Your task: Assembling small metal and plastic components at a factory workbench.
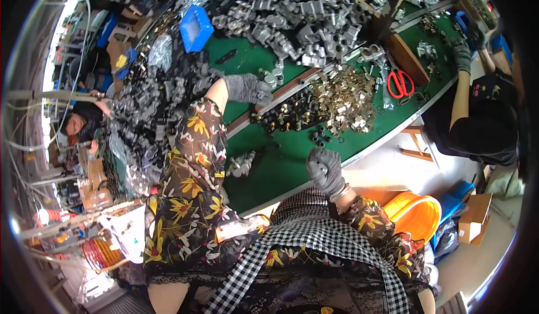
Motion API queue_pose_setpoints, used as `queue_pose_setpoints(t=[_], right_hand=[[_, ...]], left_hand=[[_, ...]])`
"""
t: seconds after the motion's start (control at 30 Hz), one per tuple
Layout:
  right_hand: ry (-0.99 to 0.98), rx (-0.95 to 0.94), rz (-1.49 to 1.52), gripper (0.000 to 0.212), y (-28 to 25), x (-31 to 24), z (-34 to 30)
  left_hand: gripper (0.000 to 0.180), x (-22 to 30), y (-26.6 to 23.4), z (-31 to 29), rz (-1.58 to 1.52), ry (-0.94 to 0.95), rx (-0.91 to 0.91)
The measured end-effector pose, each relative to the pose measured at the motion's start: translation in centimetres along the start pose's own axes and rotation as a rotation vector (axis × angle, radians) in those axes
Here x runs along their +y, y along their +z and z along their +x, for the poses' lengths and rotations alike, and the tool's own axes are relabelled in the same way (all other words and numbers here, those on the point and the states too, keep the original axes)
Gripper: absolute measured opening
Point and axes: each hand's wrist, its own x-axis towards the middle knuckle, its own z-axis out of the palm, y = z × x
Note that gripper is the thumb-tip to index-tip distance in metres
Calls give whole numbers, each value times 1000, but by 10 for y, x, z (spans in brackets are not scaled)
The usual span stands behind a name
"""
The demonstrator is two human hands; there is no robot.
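Observation:
My left hand [247,90], in a grey knit glove, reaches over the wooden divider [240,124] on the green table. Its fingers are curled together beside a silver cast metal part [273,75]; whatever they pinch is hidden. Close to the table's front edge, my right hand [325,171], gloved alike, is closed with the thumb against the fingers. I cannot make out what it grips. Small black fittings [320,137] lie just beyond it, next to a heap of brass-coloured clips [348,96]. Several silver castings [241,164] sit nearer my left sleeve.
A large heap of metal castings [309,27] covers the far side, with a blue tray [196,28] at its left. Red-handled scissors [400,83] lie by a wooden board [407,58]. An orange bucket [415,215] stands at right. A co-worker's gloved hand [461,55] works at far right.

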Motion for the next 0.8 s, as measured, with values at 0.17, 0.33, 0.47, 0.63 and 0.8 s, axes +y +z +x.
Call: queue_pose_setpoints(t=[0.17,0.33,0.47,0.63,0.8], right_hand=[[153,39,46,21,4,-1,19],[567,-172,405,37,8,-12,50],[525,-500,492,47,38,-22,53],[747,-730,102,39,69,-14,42],[538,-891,17,34,72,-3,18]], left_hand=[[66,-80,105,-69,-99,287,24],[90,-135,190,-95,-106,533,-112],[72,-193,206,-108,-16,589,165],[43,-272,226,-104,-196,589,240],[59,-312,261,-111,-799,885,7]])
